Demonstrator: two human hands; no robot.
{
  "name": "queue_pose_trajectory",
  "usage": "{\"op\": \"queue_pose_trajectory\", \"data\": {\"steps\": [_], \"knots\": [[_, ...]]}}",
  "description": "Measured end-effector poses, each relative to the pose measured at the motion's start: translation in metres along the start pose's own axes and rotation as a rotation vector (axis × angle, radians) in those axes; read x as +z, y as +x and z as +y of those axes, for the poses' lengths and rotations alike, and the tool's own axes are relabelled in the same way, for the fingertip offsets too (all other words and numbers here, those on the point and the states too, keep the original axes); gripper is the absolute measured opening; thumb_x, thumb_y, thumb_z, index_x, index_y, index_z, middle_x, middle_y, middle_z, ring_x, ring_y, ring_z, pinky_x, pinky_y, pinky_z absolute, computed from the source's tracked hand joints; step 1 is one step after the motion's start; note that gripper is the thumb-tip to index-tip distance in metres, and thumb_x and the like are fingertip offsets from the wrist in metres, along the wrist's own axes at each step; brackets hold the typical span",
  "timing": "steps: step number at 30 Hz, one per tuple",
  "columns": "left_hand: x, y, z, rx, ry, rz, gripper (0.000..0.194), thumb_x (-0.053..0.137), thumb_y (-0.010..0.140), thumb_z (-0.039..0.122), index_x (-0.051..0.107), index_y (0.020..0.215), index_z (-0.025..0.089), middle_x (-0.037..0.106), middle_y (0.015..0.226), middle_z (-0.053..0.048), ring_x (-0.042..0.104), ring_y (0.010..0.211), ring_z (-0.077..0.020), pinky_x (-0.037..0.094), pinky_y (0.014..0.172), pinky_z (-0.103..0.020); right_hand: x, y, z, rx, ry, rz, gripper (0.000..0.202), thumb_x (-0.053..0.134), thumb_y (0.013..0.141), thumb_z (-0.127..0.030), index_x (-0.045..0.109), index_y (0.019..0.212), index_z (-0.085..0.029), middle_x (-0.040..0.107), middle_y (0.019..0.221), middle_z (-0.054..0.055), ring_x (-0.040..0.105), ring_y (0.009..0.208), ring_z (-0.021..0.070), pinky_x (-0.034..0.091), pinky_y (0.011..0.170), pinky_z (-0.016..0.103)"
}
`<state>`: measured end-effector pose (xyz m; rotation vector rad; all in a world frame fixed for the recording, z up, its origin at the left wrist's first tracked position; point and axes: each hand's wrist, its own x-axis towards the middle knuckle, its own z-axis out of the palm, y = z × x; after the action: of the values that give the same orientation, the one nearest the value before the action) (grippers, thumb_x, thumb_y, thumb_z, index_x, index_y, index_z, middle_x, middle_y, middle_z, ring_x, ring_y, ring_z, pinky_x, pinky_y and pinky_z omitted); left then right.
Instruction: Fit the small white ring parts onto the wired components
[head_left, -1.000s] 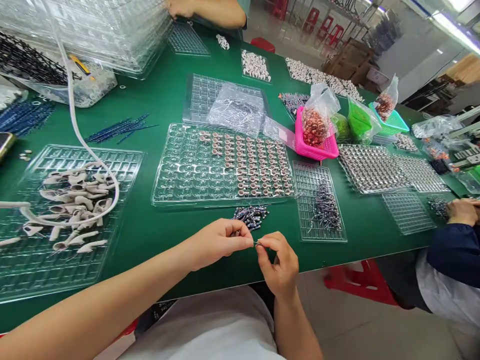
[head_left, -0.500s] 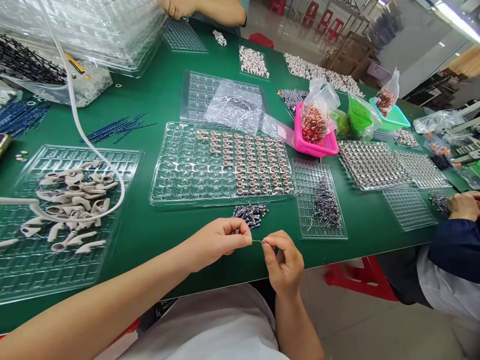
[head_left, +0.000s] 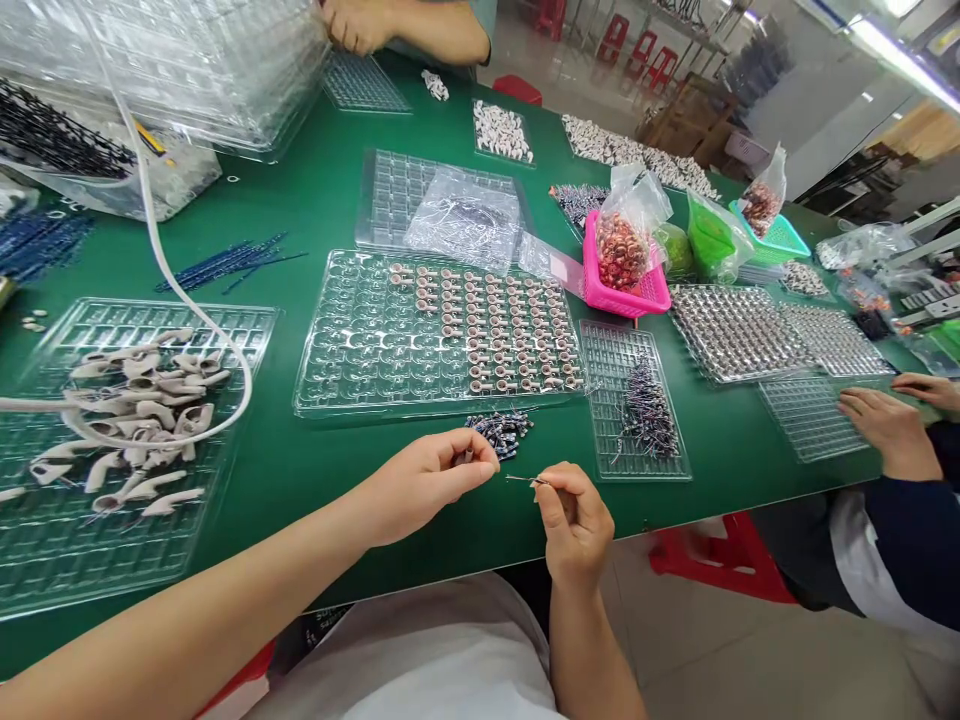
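Note:
Between the thumb and fingertips of my right hand (head_left: pixel 577 525) is a thin wire piece (head_left: pixel 520 479), its bare end pointing left. My left hand (head_left: pixel 454 473) is closed in a pinch just left of that end, with a small gap between them. Whatever its curled fingers may hold is hidden. Just beyond my left hand lies a pile of small dark wired parts (head_left: pixel 501 432). Behind it sits a clear tray (head_left: pixel 367 370), its right side filled with rows of beige earpiece-like shells (head_left: pixel 517 325).
At the left, a clear tray (head_left: pixel 157 560) holds loose beige shells under a white tube (head_left: pixel 150 200). A tray of wired parts (head_left: pixel 600 440) lies to the right, near a pink basket (head_left: pixel 626 300). A co-worker's hands (head_left: pixel 889 425) rest by another tray at far right.
My hands have drawn slightly apart; the left fingertips have come off the wire, which stays in my right hand. The co-worker's hands at right have moved onto a tray.

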<state>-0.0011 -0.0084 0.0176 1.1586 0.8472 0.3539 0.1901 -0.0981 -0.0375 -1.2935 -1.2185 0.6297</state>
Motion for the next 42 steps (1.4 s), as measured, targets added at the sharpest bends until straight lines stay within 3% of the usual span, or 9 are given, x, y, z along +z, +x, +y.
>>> {"op": "queue_pose_trajectory", "data": {"steps": [4, 9, 14, 24, 42], "knots": [[-0.003, -0.001, -0.003, 0.037, -0.033, -0.022, 0.030, 0.049, 0.092, 0.034, 0.057, 0.115, 0.017, 0.052, 0.090, -0.001, 0.046, 0.063, -0.0095, 0.039, 0.059, -0.024, -0.001, -0.002, 0.000, 0.044, -0.037, 0.037, 0.004, 0.061, 0.090, -0.022, 0.063, 0.093, -0.020, 0.060, 0.083, 0.002, 0.056, 0.068, 0.0125, 0.047, 0.056, 0.025], [0.007, -0.002, -0.003, 0.092, 0.143, 0.036, 0.029, 0.043, 0.095, 0.031, 0.060, 0.111, 0.015, 0.065, 0.089, -0.005, 0.058, 0.066, -0.0128, 0.050, 0.069, -0.030, 0.002, -0.007, -0.005, 0.069, -0.078, 0.037, 0.005, 0.060, 0.090, -0.023, 0.063, 0.093, -0.020, 0.060, 0.083, 0.003, 0.057, 0.068, 0.0124, 0.048, 0.056, 0.025], [0.011, 0.001, -0.010, 0.156, 0.269, 0.148, 0.027, 0.053, 0.090, 0.028, 0.064, 0.112, 0.018, 0.071, 0.097, -0.004, 0.065, 0.074, -0.0146, 0.055, 0.073, -0.028, 0.007, -0.006, -0.002, 0.059, -0.108, 0.019, 0.005, 0.059, 0.091, -0.023, 0.063, 0.093, -0.021, 0.060, 0.082, 0.002, 0.057, 0.069, 0.0123, 0.049, 0.058, 0.025], [0.009, 0.001, -0.016, 0.317, 0.494, 0.250, 0.025, 0.054, 0.090, 0.025, 0.069, 0.109, 0.020, 0.075, 0.099, -0.004, 0.070, 0.077, -0.0167, 0.056, 0.080, -0.030, 0.008, -0.004, -0.002, 0.007, -0.152, -0.004, 0.006, 0.059, 0.090, -0.019, 0.063, 0.094, -0.021, 0.062, 0.083, 0.002, 0.059, 0.075, 0.0137, 0.050, 0.064, 0.026], [0.011, 0.002, -0.012, 0.289, 0.496, 0.282, 0.024, 0.058, 0.087, 0.027, 0.069, 0.107, 0.020, 0.075, 0.097, -0.004, 0.069, 0.082, -0.0181, 0.055, 0.080, -0.030, 0.007, -0.004, -0.003, -0.013, -0.187, -0.036, 0.007, 0.059, 0.090, -0.017, 0.062, 0.093, -0.022, 0.062, 0.082, 0.002, 0.059, 0.074, 0.0139, 0.048, 0.061, 0.026]]}}
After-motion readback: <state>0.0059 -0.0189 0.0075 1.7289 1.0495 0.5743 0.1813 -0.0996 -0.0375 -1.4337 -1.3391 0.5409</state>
